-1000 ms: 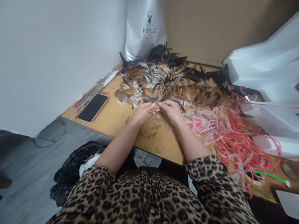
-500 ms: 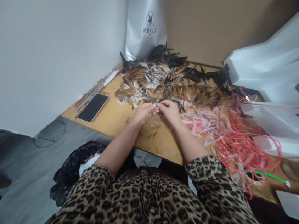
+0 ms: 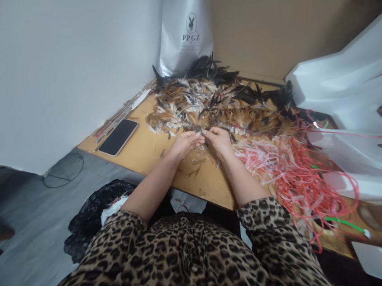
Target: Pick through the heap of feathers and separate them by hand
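My left hand [image 3: 186,143] and my right hand [image 3: 219,141] meet over the wooden table [image 3: 207,181], close to its front half. Both are closed in a pinch, fingertips nearly touching. A small greyish feather [image 3: 197,128] shows at the left fingertips, partly hidden by the fingers. What the right thumb and forefinger grip at the same spot is too small to make out. Just beyond the hands lies a broad heap of brown, white and black feathers [image 3: 189,97]. Loose feather bits [image 3: 193,169] lie on the wood below my wrists.
A phone [image 3: 119,137] lies at the table's left side, beside thin sticks [image 3: 126,106]. Tangled pink and red plastic strips [image 3: 296,177] spread to the right, near white sheeting [image 3: 360,92]. A silver bag [image 3: 187,51] stands behind the feathers. Black plastic [image 3: 98,215] lies on the floor.
My right hand has shifted very slightly to the right, its fingertips a little further from the left hand's. Otherwise the scene looks the same.
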Motion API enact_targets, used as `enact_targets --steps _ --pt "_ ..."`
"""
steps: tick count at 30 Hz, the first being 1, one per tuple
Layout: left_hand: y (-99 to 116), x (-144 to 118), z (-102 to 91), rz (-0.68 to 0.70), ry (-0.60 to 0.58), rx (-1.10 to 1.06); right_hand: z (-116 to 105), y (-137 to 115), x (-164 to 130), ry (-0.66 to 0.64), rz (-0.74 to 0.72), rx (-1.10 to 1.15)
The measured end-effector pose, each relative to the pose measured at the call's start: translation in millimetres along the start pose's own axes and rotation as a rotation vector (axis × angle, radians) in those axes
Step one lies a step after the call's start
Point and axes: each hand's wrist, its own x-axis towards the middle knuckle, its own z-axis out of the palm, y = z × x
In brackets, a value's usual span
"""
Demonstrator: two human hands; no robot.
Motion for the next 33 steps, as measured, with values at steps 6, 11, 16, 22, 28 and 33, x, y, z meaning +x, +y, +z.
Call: enact_targets --steps 6,11,16,22,28,33 --pt "-1 1 -1.6 -0.012 0.024 -0.009 -5 1 2 -0.020 -0.052 -0.137" --pt "-2 1 -1.9 0.002 0.000 0.012 -5 4 4 -0.040 -0.086 -0.150" --pt "-1 0 -0.2 -0.009 -0.015 0.023 0 5 2 -0.036 0.024 0.057" --pt "-1 -1 -0.3 -0.014 -0.053 0.037 3 11 2 -0.068 0.106 0.180" --pt "1 2 -4.3 0.076 -0.040 0.049 -3 8 7 -0.059 0.015 0.106" --pt "5 6 -8.1 0.151 0.074 -0.066 -26 6 15 -0.045 -0.203 -0.370"
